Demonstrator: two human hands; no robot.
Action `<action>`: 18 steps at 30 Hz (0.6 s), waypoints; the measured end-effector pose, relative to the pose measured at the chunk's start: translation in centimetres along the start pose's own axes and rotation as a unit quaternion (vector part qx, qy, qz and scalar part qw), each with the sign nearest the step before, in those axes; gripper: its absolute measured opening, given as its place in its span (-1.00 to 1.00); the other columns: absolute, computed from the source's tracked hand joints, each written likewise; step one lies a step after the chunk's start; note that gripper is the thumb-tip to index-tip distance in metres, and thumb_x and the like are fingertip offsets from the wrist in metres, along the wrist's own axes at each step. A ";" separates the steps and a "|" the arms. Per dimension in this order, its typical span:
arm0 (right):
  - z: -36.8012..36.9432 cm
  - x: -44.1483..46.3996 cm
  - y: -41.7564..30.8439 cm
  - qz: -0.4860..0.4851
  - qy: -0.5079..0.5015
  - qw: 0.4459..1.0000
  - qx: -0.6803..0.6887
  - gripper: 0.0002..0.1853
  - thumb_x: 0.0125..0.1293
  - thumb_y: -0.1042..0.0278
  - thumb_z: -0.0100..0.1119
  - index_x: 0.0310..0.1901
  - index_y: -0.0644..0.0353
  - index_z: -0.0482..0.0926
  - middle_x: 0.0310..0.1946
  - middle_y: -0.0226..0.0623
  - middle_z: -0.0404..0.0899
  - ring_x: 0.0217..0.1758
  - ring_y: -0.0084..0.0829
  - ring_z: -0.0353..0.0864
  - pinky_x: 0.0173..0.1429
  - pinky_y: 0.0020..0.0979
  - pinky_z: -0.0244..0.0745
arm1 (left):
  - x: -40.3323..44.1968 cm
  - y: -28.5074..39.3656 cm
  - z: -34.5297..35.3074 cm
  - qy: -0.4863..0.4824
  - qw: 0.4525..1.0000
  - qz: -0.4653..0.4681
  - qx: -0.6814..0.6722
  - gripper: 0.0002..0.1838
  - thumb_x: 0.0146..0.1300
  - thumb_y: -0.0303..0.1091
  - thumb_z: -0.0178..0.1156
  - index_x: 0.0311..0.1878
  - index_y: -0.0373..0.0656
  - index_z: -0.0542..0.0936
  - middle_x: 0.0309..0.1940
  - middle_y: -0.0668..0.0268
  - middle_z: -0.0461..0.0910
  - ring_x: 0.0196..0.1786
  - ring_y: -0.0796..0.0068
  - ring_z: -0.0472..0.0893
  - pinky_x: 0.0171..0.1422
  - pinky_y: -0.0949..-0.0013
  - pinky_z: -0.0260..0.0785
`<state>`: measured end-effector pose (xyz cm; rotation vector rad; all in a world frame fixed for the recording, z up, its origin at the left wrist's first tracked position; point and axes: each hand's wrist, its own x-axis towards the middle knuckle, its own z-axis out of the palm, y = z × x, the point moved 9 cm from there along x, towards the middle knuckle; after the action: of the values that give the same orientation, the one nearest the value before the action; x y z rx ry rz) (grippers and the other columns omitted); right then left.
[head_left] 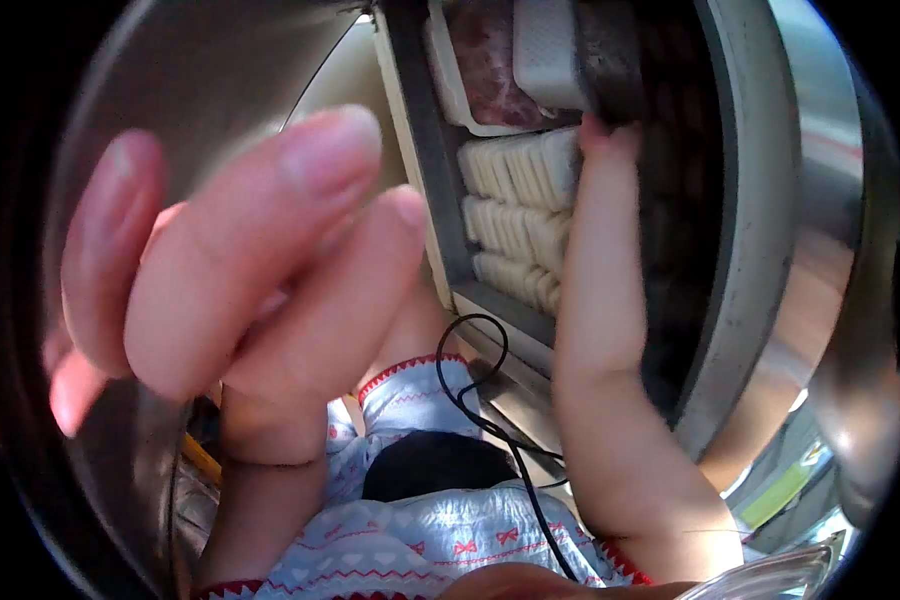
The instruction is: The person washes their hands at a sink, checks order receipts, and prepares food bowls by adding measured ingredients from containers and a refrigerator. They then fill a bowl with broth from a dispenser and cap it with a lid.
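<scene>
My left hand (270, 250) is raised close to the camera, large and slightly blurred. Its fingers curl loosely and stand apart, and nothing shows between them. My right arm reaches into an open freezer drawer (505, 335). The right hand (610, 140) runs into dark shadow there, so its fingers cannot be made out. Beside it lies a white textured tray (547, 60), and left of that a wrapped tray of dark red meat (500, 65). Nearer me, the drawer holds several rows of pale, thin pieces stood on edge (515, 215), right against my forearm.
A thin black cable (485, 318) loops over my lap and runs up past my patterned clothes (440, 535). The metal door panel (220, 70) rises at the left. The drawer's thick pale rim (760, 200) curves along the right. Clear plastic (770, 580) shows at lower right.
</scene>
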<state>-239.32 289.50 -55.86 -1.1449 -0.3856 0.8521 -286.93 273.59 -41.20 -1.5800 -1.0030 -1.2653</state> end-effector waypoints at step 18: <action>1.6 3.2 0.9 0.128 -0.004 0.992 -0.025 -0.37 0.43 -0.06 -0.13 0.44 0.01 0.12 0.47 -0.35 0.06 0.53 -0.18 0.00 0.50 0.21 -0.15 | -4.0 4.8 7.8 -0.141 0.840 -0.303 -0.427 -0.81 -0.09 -0.61 0.09 -0.44 -0.11 0.62 -0.25 0.31 0.62 -0.08 0.25 0.53 0.11 0.25 0.32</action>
<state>-238.72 293.06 -56.46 -1.2550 -0.2712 1.0751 -280.76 279.19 -46.74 -2.2630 -1.2714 -2.1737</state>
